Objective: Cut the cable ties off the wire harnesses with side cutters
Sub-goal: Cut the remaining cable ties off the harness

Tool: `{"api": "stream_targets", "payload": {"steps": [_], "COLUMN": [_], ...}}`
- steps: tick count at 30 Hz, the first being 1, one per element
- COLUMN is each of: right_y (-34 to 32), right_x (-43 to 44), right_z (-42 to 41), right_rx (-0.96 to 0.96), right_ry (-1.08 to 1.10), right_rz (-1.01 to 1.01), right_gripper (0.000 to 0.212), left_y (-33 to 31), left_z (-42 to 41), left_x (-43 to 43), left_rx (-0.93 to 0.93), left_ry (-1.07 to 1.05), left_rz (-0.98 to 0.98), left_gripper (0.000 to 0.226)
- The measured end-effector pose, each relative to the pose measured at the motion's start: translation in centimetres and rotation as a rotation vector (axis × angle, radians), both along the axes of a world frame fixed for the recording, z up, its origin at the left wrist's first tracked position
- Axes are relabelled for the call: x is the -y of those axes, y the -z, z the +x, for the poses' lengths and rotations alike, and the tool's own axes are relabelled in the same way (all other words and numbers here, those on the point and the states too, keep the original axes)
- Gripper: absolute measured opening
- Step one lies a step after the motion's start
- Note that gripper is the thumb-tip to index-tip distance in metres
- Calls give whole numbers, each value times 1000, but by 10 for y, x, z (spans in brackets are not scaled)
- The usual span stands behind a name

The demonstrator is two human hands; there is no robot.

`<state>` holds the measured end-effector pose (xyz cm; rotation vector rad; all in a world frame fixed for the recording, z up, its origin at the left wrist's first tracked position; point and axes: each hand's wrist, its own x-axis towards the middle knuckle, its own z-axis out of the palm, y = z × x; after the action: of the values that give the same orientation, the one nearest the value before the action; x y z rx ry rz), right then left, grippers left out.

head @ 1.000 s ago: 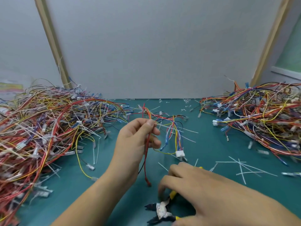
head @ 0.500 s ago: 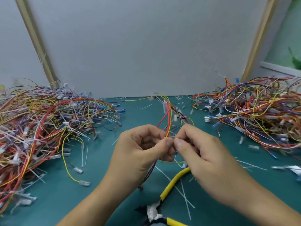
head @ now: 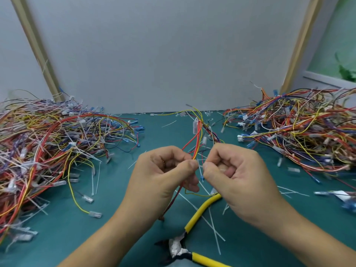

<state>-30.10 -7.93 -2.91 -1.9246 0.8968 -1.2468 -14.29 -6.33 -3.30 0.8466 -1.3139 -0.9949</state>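
Over green mat (head: pixel 63 228), left hand (head: pixel 163 180), right hand (head: pixel 240 176) pinch harness (head: pixel 197 139).

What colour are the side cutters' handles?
Yellow; the side cutters' handles show best in the head view.

No text, label, brand, number or sign is legible in the head view. The pale rectangular tag (head: pixel 195 127) on the multicoloured wire harness (head: pixel 196 149) is too blurred to read. The crumpled white tape wrap (head: pixel 175 247) at the pivot of the yellow-handled steel side cutters (head: pixel 200 212) carries no readable marking.
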Motion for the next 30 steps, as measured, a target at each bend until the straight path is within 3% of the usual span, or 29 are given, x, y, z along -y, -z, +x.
{"api": "stream_targets", "payload": {"steps": [5,12,16,18,21,24,27,30], "right_y": [2,-3,-6,-3,0,3,8,9], "right_x": [8,19,20,20,16,12,6,1], "right_z": [-4,-8,-8,-7,-5,0,5,6], "right_rx": [-4,312,333,290,281,286,143,-26], "right_ry": [5,66,82,76,40,4,-6,60], "right_rz": [29,369,422,424,406,358,222,43], "right_gripper": [31,45,32,20,20,18,12,10], "left_y": [2,12,12,10,3,-2,-3,0], "left_z": [-1,-2,3,9,15,11,7,8], "left_x": [-4,-3,-1,-3,-6,-2,1,3], "left_rx": [184,892,1194,1150,846,648,400,362], "left_ry": [-54,-293,-276,-241,-345,-493,-407,-361], "left_rz": [-126,-642,-759,-743,-571,-397,-188,-148], "left_gripper": [12,23,25,30,48,35,31,36]}}
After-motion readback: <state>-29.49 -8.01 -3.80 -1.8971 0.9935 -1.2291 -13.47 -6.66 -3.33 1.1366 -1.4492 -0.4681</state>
